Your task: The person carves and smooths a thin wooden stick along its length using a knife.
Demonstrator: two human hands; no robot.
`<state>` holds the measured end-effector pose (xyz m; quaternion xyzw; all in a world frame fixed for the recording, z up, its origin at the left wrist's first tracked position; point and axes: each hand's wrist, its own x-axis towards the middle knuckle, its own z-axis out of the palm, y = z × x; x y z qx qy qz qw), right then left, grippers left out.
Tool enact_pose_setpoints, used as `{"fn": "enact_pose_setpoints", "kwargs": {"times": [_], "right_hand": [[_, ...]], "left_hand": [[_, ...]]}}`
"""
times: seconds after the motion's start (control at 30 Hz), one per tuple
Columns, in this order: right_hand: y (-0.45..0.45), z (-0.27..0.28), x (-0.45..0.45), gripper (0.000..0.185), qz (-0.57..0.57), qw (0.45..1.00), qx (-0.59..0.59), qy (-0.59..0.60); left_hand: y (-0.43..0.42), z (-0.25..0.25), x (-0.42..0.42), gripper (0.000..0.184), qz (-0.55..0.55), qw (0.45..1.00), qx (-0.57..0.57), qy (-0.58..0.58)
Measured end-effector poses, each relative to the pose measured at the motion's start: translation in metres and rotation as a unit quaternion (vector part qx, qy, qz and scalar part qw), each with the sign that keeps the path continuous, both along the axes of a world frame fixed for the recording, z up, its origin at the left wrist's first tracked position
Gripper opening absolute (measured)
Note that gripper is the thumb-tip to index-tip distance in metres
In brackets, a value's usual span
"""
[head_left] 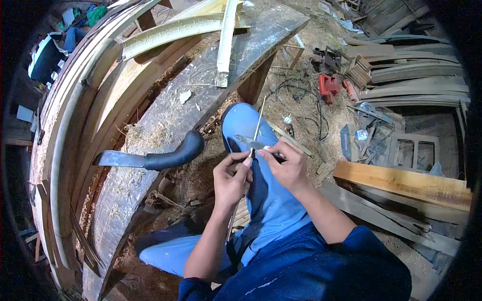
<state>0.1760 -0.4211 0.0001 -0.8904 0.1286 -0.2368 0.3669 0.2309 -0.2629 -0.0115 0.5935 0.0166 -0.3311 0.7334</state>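
Note:
My left hand [232,176] is closed, pinching a thin wooden strip [260,116] in front of my raised knee. The strip slants up past the knee, and its lower end runs down below my wrist. My right hand [288,164] is closed around a small knife [246,141]; its blade points left across the strip, just above my left fingertips. Most of the knife's handle is hidden by my fingers. Left of my hands, a broad-bladed knife with a curved black handle [174,152] lies on the plank bench [113,200], its blade toward the left.
Pale split strips [227,47] lie on the far end of the bench. Long curved timbers [75,115] line the left side. A red power tool [328,88] and cables sit on the shaving-covered floor. A thick wooden beam [401,183] and stacked boards [416,75] are at right.

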Motion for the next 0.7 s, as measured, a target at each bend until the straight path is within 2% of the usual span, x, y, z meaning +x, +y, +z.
{"fn": "enact_pose_setpoints", "kwargs": {"times": [0.3,0.43,0.5,0.57,0.63,0.67,0.7], "right_hand": [[0.000,-0.002,0.011,0.021,-0.012,1.000,-0.003,0.007],[-0.004,-0.012,0.011,0.021,0.006,1.000,-0.020,-0.014],[-0.004,-0.011,0.012,0.021,-0.019,1.000,0.002,0.016],[-0.004,-0.012,0.014,0.021,-0.026,1.000,-0.004,0.008],[-0.002,-0.012,0.014,0.021,-0.028,1.000,-0.010,0.002],[-0.002,-0.010,0.014,0.021,-0.019,1.000,-0.010,-0.003],[-0.001,-0.009,0.014,0.021,-0.008,1.000,-0.010,-0.009]], "left_hand": [[0.030,-0.009,-0.022,0.018,0.023,0.999,-0.013,0.026],[0.061,0.007,-0.040,0.019,0.004,0.998,0.038,0.058],[0.069,0.003,-0.046,0.018,0.003,0.999,0.005,0.051],[0.068,0.003,-0.044,0.017,0.003,0.998,0.017,0.056],[0.059,0.000,-0.041,0.017,0.007,1.000,0.022,0.012],[0.055,0.005,-0.035,0.018,0.007,0.998,0.022,0.055],[0.047,-0.009,-0.031,0.019,0.028,0.999,-0.029,0.016]]}}
